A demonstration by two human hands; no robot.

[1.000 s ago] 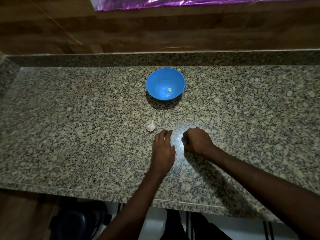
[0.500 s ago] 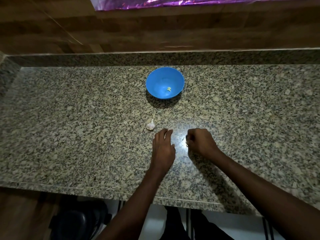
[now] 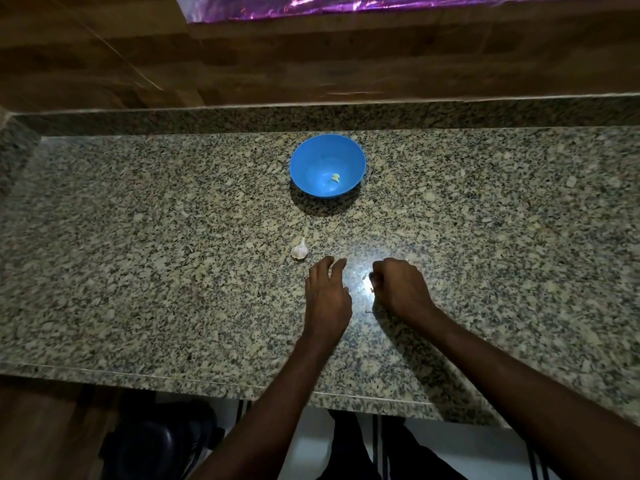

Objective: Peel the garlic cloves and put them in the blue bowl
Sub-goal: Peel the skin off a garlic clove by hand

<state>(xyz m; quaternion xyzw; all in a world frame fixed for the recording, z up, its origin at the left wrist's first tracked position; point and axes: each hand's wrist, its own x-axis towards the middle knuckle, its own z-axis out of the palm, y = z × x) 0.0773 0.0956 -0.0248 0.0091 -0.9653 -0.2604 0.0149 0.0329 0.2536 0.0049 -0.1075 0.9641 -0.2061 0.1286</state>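
Note:
A blue bowl (image 3: 311, 161) stands at the middle back of the granite counter, with one small peeled garlic clove (image 3: 335, 178) inside it. A whitish garlic piece with a pointed tip (image 3: 299, 250) lies on the counter in front of the bowl. My left hand (image 3: 327, 292) rests flat just right of it, fingers stretched out and holding nothing. To its right, my right hand (image 3: 398, 287) is curled into a fist on the counter. A small pale bit, apparently a garlic clove (image 3: 364, 277), shows at its fingertips.
The granite counter (image 3: 138, 271) runs wide to both sides, with a raised granite lip and a wooden wall (image 3: 311, 64) behind. Its front edge lies under my forearms. A dark object (image 3: 152, 445) sits on the floor below.
My right hand has shifted a little to the right, away from my left hand. My left hand, the garlic piece and the bowl have stayed put.

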